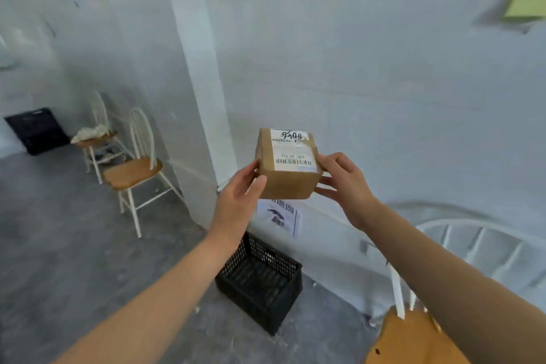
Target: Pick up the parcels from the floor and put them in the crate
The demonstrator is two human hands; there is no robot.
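The grey floor (pixel 59 245) bears a black mesh crate (pixel 260 281) by the wall. Far left stand a wooden-seated chair (pixel 133 171), a second chair (pixel 97 139) and a black box (pixel 37 130). A third chair (pixel 413 331) stands near right.

i see the left hand (pixel 239 195) and right hand (pixel 345 186) gripping a small brown parcel (pixel 288 183) by its sides, white label (pixel 291 151) facing up. below, a black crate (pixel 260 281) sits on the grey floor (pixel 59 230) beside the white wall (pixel 354 83).

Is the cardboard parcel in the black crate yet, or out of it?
Out. The left hand and right hand hold the parcel in the air; the crate stands on the floor below.
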